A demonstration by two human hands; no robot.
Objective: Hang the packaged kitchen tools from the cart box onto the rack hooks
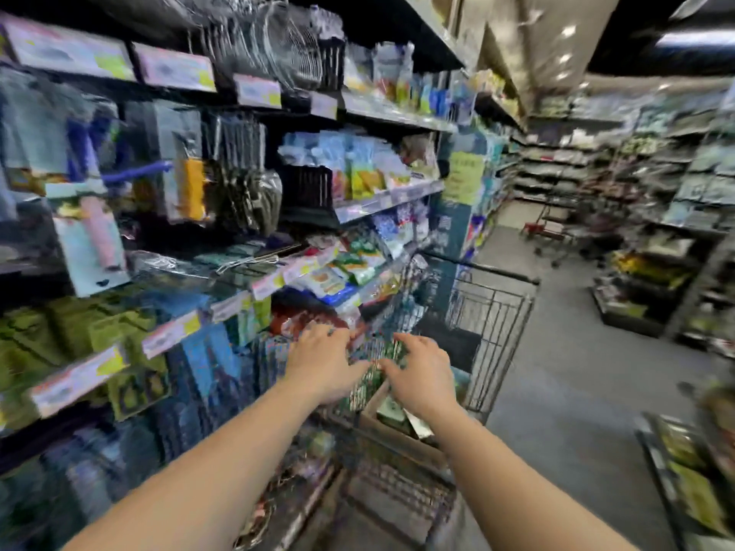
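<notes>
Two hands, left hand (324,361) and right hand (423,373), over one cart box (397,425).

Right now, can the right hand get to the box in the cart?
Probably yes. The right hand hovers just above the cardboard box in the cart, and nothing seems to block it, though the picture is blurry.

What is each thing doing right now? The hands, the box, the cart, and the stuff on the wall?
Left hand: reaching out over the cart, fingers spread, on blurry packets.
Right hand: reaching out beside it, touching the same packets.
Box: open, sitting in the cart.
Cart: parked by the shelves.
Rack: packets already hanging on it.
</notes>
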